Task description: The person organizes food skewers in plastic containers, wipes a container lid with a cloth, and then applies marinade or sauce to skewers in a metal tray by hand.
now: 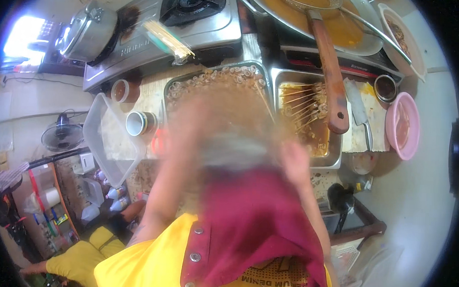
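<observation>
My left hand [190,114], smeared by motion, is over the left metal tray [166,93], which holds many small pale ring-shaped pieces [237,73]. A thin stick [265,102] leans at this tray's right side. My right hand [293,158] is blurred too, near the lower left corner of the right metal tray [335,162]. Several loaded skewers [304,103] lie in brown liquid in that tray. A brownish and grey blur between my hands hides most of the left tray, and I cannot make out what it is. The fingers of both hands are too smeared to read.
A wooden-handled strainer [326,61] reaches from the wide pan [367,47] over the right tray. A knife [361,112] lies beside it, near a pink bowl [403,127]. Left are a clear plastic container [106,139], a cup [139,124] and a stove [141,59] with bundled sticks [167,40]. Another person's yellow sleeve [79,259] shows lower left.
</observation>
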A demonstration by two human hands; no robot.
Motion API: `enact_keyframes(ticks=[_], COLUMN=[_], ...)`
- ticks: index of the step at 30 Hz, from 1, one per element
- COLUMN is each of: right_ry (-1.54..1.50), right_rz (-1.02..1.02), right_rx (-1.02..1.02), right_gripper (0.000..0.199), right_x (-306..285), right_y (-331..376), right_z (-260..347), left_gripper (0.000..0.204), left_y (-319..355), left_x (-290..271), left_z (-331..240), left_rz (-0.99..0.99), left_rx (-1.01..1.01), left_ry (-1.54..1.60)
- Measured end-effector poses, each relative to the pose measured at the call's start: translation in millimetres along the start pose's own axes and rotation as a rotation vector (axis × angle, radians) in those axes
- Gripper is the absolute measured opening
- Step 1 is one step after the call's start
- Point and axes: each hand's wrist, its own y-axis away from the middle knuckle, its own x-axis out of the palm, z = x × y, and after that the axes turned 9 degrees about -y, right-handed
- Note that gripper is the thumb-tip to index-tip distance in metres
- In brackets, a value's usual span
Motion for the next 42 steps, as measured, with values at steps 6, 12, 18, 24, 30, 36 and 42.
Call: enact_keyframes(ticks=[6,12,18,24,30,36,42], right_ry=[0.191,0.210,0.207,0.254,0.238,0.267,0.416], right_rz=[-0.024,-0.035,0.017,0.027,0.004,0.042,0.110], right_rx=[0.008,0.037,0.040,0.069,0.023,0.039,-0.106], right_gripper=[0.019,0.020,0.019,0.019,0.019,0.018,0.019], right_x=[17.8,36.5,28.4,27.5,25.4,27.2,16.8], right_y=[26.2,28.1,15.1,15.4,16.0,12.4,6.4], right_z=[21.1,31.8,27.6,34.6,32.5,39.5,30.1], left_gripper=[0.021,0.021,0.018,0.016,0.016,0.014,0.016], left_y=[4.2,-53.9,-62.1,-62.9,-60.7,-59.3,-54.7], left_x=[22.6,70.4,90.2,87.7,82.8,63.1,27.0], left_z=[25.6,36.2,34.2,26.5,17.8,11.5,-28.8], left_rz=[0.122,0.021,0.042,0.086,0.106,0.116,0.242], left_rx=[-0.018,0.156,-0.055,-0.174,-0.224,-0.235,-0.123], left_ry=[0.599,0.885,1.207,1.360,1.459,1.361,1.215])
